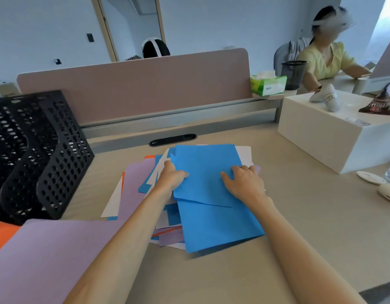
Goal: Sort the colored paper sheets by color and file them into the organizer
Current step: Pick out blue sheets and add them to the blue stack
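Observation:
A messy pile of blue, purple, white and orange paper sheets lies in the middle of the desk. On top sit two blue sheets: an upper blue sheet (203, 170) and a lower blue sheet (216, 224). My left hand (171, 179) grips the left edge of the upper blue sheet, thumb on top. My right hand (244, 181) presses flat on its right side. A purple sheet (134, 185) lies at the pile's left. The black mesh organizer (36, 154) stands at the far left, its slots without paper. A separate purple sheet (42, 253) over an orange sheet (3, 233) lies at the near left.
A pink divider panel (132, 84) closes the desk's back. A white box (334, 130) stands at the right with a snack bag on it. A white mouse (389, 191) and a small white disc (368, 177) lie near the right edge. Two other people sit beyond.

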`<act>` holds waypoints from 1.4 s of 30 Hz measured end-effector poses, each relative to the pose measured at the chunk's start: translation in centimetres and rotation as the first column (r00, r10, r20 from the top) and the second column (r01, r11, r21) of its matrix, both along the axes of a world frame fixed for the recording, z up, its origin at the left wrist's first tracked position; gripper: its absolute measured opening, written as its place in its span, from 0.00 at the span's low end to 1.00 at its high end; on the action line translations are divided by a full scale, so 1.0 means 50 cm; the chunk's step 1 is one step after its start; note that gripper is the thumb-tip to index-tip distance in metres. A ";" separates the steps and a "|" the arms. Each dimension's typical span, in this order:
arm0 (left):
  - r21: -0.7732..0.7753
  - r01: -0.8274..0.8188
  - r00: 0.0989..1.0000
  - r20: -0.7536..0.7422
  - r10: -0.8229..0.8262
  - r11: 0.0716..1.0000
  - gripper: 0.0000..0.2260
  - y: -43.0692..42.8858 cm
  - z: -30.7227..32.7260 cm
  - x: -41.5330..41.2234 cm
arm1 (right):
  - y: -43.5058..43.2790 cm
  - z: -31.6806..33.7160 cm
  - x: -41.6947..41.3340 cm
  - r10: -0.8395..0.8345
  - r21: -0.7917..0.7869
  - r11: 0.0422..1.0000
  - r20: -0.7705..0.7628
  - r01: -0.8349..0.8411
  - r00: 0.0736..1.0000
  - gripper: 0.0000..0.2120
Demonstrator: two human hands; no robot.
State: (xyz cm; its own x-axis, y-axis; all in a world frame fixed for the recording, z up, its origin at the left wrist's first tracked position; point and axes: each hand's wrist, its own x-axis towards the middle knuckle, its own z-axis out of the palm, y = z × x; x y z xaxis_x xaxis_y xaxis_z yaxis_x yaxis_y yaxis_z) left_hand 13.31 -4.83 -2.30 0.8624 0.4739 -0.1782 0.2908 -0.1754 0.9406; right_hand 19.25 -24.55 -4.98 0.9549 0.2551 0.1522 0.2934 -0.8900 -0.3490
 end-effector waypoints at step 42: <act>0.094 -0.138 0.830 0.554 0.063 0.986 0.06 0.004 0.098 -0.271 | 0.056 0.123 -0.201 0.283 0.822 0.532 0.053 -0.203 0.958 0.07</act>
State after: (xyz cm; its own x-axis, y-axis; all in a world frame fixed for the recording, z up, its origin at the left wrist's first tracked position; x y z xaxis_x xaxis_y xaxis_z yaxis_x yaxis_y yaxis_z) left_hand -0.26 -4.63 2.62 0.7468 0.5489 0.3755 -0.2431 -0.3001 0.9224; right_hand 9.22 -21.73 1.19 0.8938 0.2846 0.3466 0.3901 -0.1119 -0.9139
